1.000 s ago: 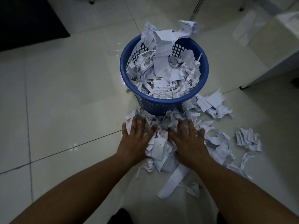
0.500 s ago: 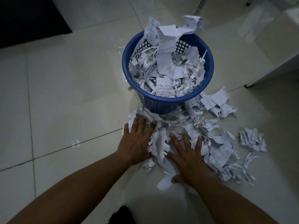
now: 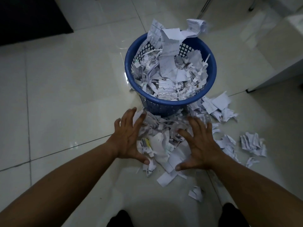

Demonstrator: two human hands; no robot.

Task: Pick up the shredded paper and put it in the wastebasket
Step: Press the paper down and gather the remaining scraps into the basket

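Paper (image 3: 161, 143): main heap on the floor (image 3: 68, 89), touching the near foot of the basket (image 3: 170, 104). More scraps spread right: a cluster by the basket's right side (image 3: 218, 106), a crumpled wad further right (image 3: 252, 143), loose bits near the bottom (image 3: 196, 193).

Basket: blue mesh, upright, already filled close to the rim. A few long sheets stick up past the far edge (image 3: 170, 38).

Left hand (image 3: 129, 138) on the heap's left flank, right hand (image 3: 200, 148) on its right flank. Both sets of fingers are spread wide and curled inward, thumbs low toward the near side. Bracketing the heap, not clamped on it. Nothing lifted.

Step, my read: gather phase, heap being corralled between the palms before the scoop.

Next move calls for: palms pressed together under the heap, squeeze hard enough that strips don't slide out, lift over the near rim, drop. Basket is near full, so the load may need pushing down or it spills back. Right-side scraps need separate passes.

Can't see:
- heap underside or how much paper sits beneath the palms
- basket base, covered by paper in front
- paper behind the basket, if any
- dim light, fingers slightly blurred, print on the sheets unreadable
- dark shapes at the bottom edge cut off, probably knees or feet
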